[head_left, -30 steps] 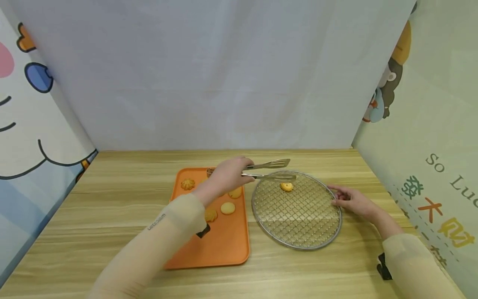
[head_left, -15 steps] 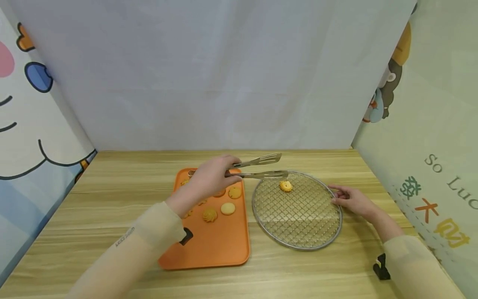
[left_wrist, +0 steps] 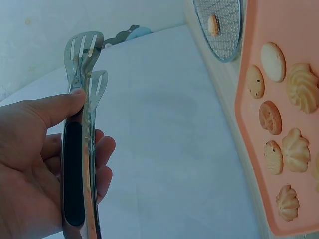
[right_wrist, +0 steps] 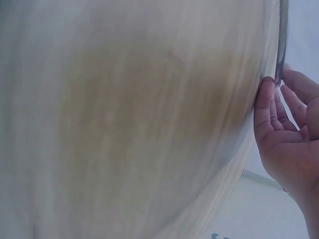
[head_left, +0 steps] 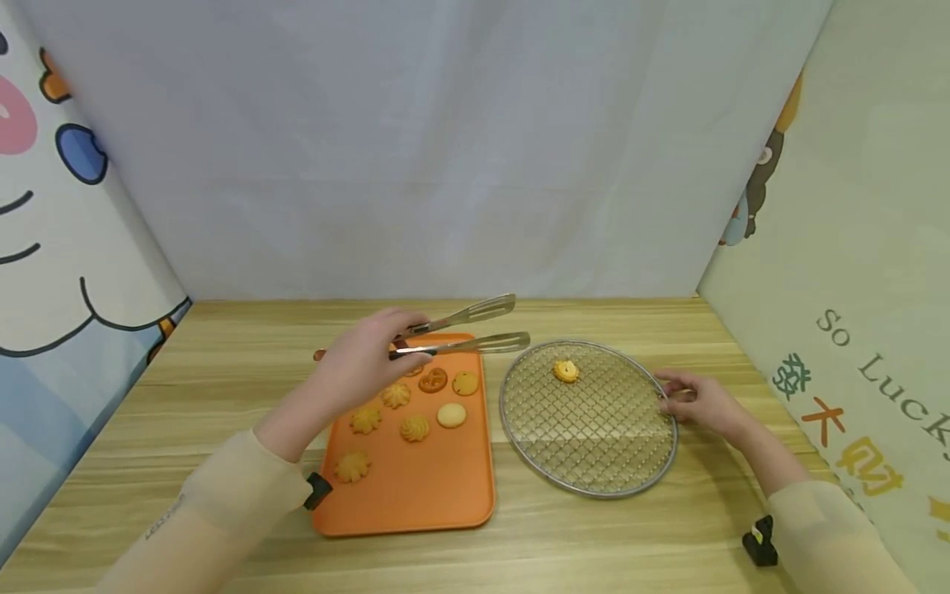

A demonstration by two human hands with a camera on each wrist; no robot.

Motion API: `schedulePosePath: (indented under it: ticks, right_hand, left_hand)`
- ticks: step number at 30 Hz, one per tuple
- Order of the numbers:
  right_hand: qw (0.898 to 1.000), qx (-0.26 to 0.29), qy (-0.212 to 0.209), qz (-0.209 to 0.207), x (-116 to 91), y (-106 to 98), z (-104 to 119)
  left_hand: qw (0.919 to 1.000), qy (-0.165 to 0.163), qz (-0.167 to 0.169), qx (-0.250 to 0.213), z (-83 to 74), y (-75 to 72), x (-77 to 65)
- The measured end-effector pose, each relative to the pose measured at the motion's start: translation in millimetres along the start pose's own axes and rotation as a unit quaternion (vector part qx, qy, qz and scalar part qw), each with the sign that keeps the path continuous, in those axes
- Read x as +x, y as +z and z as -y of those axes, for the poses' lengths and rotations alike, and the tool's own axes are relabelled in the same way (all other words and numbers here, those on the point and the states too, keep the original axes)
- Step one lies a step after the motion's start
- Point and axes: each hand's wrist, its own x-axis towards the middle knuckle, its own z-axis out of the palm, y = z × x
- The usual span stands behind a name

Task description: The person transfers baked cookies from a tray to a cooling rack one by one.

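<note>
— While the left hand (head_left: 367, 355) is holding the tongs (left_wrist: 75, 144), how are the two blades standing?

— Spread apart, with nothing sitting between them; the thumb is pressing along one arm and the fingers are curling round behind the other

— And which way are the cookies lying from that hand?

— Most are resting on the orange tray (head_left: 416, 495), below the hand and on its near side, several of them off to its right; the pale smooth cookie (head_left: 451, 415) is lying toward the tray's right side, with the swirled cookie (head_left: 415, 427) just beside it

— So are the tongs pointing at them?

— Not really, and any reach for the tray is probably turning on that: their long axis is running rightward and slightly away, over the tray's far edge, the tips hanging near the wire rack (head_left: 610, 495)

— Which hand is lying nearer the tray?

— The left, clearly; the right hand (head_left: 698, 404) is pinching the rack's right rim, well apart from the tray, and one scalloped cookie (head_left: 566, 371) is resting toward the rack's far side, between the tongs' tips and that hand
</note>
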Motion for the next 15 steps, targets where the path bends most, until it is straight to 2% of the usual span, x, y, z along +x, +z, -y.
schedulePosePath:
  ticks: [10, 15]
  right_hand:
    - [0.998, -0.063, -0.008, -0.014, -2.2, 0.8, -0.8]
    - [0.997, -0.073, -0.014, -0.016, -1.9, 1.8, -1.6]
  left_hand:
    - [0.9992, 0.008, -0.034, 0.019, 19.7, -20.1, -31.1]
    - [0.9969, 0.040, -0.061, 0.030, 32.6, -29.1, -46.7]
